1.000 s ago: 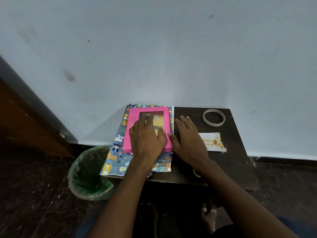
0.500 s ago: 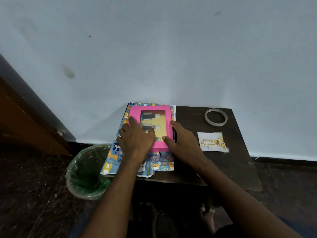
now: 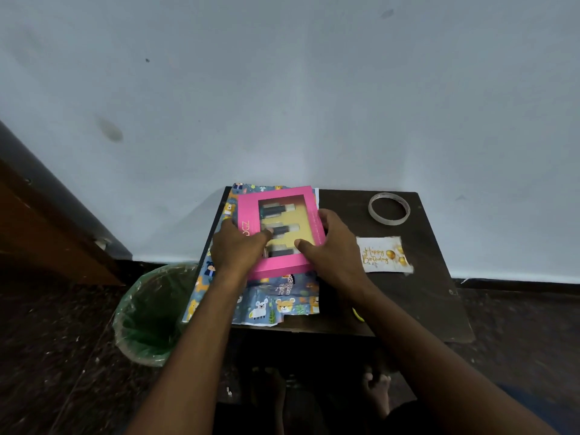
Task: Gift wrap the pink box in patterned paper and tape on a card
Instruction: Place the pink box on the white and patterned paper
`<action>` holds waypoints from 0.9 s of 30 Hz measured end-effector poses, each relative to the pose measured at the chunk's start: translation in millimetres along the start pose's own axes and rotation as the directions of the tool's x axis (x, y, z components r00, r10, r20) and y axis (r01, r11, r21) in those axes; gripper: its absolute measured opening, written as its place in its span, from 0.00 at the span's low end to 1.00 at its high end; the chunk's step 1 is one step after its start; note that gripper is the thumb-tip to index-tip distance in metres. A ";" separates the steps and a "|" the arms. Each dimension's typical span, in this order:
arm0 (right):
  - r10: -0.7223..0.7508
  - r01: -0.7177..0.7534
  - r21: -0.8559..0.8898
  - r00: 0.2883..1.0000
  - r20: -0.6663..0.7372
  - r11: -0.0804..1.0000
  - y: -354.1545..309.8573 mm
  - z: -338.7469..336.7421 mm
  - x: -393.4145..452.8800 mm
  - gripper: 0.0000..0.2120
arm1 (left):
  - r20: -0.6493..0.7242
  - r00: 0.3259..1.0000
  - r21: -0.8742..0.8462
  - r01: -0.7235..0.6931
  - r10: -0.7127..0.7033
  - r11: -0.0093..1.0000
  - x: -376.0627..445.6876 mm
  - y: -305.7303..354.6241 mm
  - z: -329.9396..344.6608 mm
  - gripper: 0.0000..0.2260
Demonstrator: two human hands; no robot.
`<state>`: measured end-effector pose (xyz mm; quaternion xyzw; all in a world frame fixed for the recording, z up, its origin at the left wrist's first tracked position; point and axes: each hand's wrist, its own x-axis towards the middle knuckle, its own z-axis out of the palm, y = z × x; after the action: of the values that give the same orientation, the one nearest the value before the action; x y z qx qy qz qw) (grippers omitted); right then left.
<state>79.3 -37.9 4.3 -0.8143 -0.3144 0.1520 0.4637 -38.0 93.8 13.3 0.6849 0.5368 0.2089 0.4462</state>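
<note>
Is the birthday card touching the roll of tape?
Apart. The head view shows the birthday card lying nearer the person, with bare dark table between it and the tape roll.

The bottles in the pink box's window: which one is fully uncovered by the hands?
The farthest bottle, nearest the wall, shows whole. The left hand has its thumb over the middle bottle, and both hands crowd the nearest bottle.

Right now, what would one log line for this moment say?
left hand grips pink box | right hand grips box | box on patterned paper | card, tape untouched
</note>
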 end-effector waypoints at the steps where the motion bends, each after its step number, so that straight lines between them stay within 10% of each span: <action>1: 0.037 -0.037 0.045 0.999 -0.001 0.998 -0.3 -0.7 1.3 0.31 | 0.014 1.000 -0.088 0.015 -0.014 0.996 -0.7 -0.1 -0.1 0.19; 7: 0.161 -0.143 0.389 0.987 -0.013 0.910 -5.4 -12.6 5.9 0.38 | 0.079 0.996 -0.356 0.066 -0.041 0.932 -4.5 7.2 1.9 0.12; 12: 0.266 -0.312 0.634 0.949 0.170 0.708 -8.7 -25.7 5.6 0.18 | 0.091 0.995 -0.382 0.063 -0.031 0.922 -9.4 16.1 2.0 0.13; 21: 0.267 -0.370 0.642 0.929 0.256 0.671 -13.6 -38.1 9.7 0.16 | 0.058 0.998 -0.380 -0.002 0.026 0.925 -12.4 11.4 9.9 0.31; 27: 0.276 -0.410 0.581 0.910 0.309 0.703 -11.8 -49.2 6.1 0.16 | 0.192 0.981 -0.364 0.050 0.022 0.930 -11.8 16.4 14.4 0.19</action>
<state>106.1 -62.0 40.4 -0.6344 -0.1314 0.4130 0.6400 -21.9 77.0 21.8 0.6027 0.4473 0.2350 0.6177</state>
